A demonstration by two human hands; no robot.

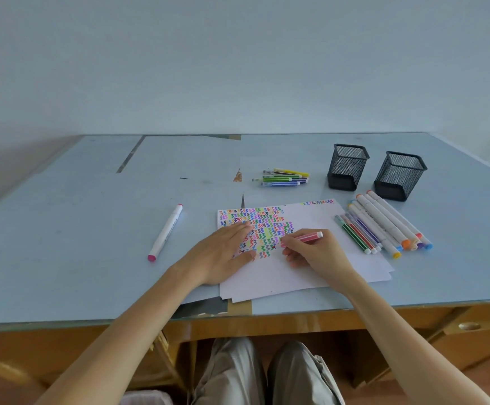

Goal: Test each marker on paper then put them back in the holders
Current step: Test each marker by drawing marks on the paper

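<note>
**Pink marker being tested on paper**

The pink marker (302, 239) is lying nearly level over the paper (311, 276), its long axis running left to right, tip pointing left. The right hand (313, 252) is reaching in from below, its grip pinching the barrel. The left hand (223, 252) is pressing flat, fingers extended, on the sheet on the worktop (77, 229).

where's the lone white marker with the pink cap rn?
In the head view, the white marker lies alone on the table, off the paper, to the left of the left hand that presses the sheet.
</note>
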